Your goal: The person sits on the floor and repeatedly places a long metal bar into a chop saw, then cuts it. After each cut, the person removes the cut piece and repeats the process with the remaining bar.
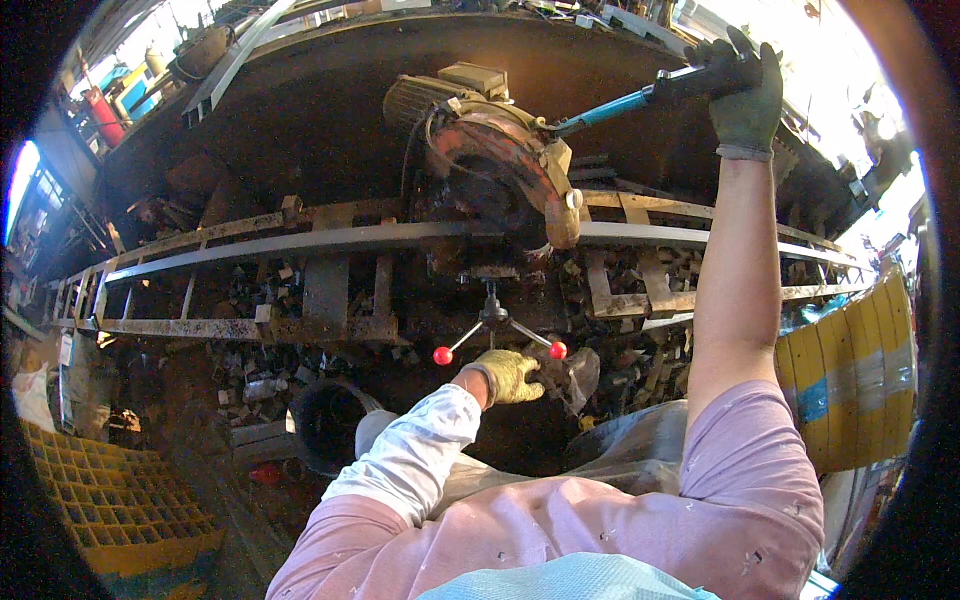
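Note:
A cut-off saw (500, 160) with a dusty motor and a worn orange blade guard stands over a long pale metal bar (330, 238). From its head a blue lever (605, 112) rises to the upper right. My right hand (748, 100), in a dark glove, is closed round the black grip at the lever's end, arm stretched out. Below the saw is a three-spoke clamp handwheel (492, 314) with two red knobs showing. My left hand (508, 377), in a yellow glove, is curled at the lower spoke, whose end the glove hides.
Rusty roller-frame rails (210, 328) run left and right of the saw, with metal offcuts (270, 385) beneath. A dark round bin (335, 425) stands left of my legs. Yellow grating (120, 500) lies lower left; a yellow curved panel (850, 370) is at right.

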{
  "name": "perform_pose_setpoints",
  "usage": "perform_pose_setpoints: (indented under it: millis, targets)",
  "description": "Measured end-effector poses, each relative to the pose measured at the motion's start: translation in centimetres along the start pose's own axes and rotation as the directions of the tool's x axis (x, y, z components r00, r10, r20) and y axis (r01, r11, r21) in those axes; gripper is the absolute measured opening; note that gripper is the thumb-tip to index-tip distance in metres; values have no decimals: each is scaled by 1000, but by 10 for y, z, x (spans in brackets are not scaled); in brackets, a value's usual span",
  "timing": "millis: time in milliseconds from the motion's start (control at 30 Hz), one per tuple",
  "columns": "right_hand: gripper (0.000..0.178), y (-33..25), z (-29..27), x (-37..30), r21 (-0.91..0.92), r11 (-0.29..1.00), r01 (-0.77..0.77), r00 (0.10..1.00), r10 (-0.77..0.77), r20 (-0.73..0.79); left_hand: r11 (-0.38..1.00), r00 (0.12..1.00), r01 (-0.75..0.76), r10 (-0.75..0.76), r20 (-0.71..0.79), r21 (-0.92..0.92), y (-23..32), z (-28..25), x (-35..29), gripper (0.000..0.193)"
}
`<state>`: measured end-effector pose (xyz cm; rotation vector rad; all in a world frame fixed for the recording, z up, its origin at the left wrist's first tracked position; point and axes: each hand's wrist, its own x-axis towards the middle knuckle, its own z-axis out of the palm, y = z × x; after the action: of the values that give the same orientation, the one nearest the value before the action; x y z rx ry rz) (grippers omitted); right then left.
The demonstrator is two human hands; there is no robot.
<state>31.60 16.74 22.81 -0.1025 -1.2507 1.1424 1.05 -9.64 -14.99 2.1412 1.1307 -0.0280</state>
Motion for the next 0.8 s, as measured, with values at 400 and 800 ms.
perform_pose_setpoints:
  millis: [400,800]
  targets:
    - [47,1,20,-9,-106,992,65,981,-83,-176,999,999,-28,28,-26,21,-5,0,1,74]
    - [27,11,18,-4,-348,917,194,966,-240,-94,1000,1000,4,-4,6,18,-2,-1,-6,71]
